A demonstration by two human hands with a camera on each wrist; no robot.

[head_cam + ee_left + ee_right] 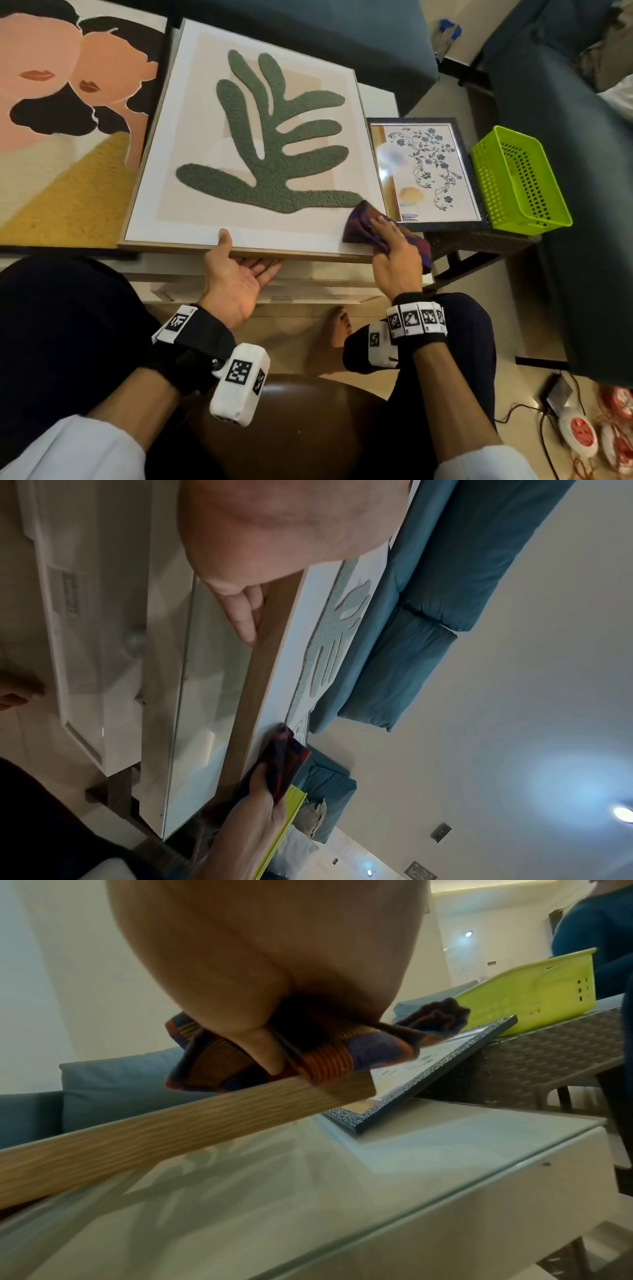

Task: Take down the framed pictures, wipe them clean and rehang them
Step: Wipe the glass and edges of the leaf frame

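A wood-framed picture of a green leaf shape (260,137) lies tilted on the white glass-topped table (342,287), its near edge lifted off the glass. My left hand (246,251) holds that near edge (260,669), thumb on top and fingers (243,615) underneath. My right hand (394,253) grips a purple and orange striped cloth (359,222) and presses it on the picture's near right corner. In the right wrist view the thumb (263,1047) curls over the cloth (219,1058) above the wooden frame edge (171,1131).
A large painting of two faces (61,102) lies at the left. A small floral picture in a dark frame (428,171) leans against a wicker side table (479,240) that carries a green basket (517,181). Blue sofas (308,34) stand behind. Power strips (579,431) lie on the floor.
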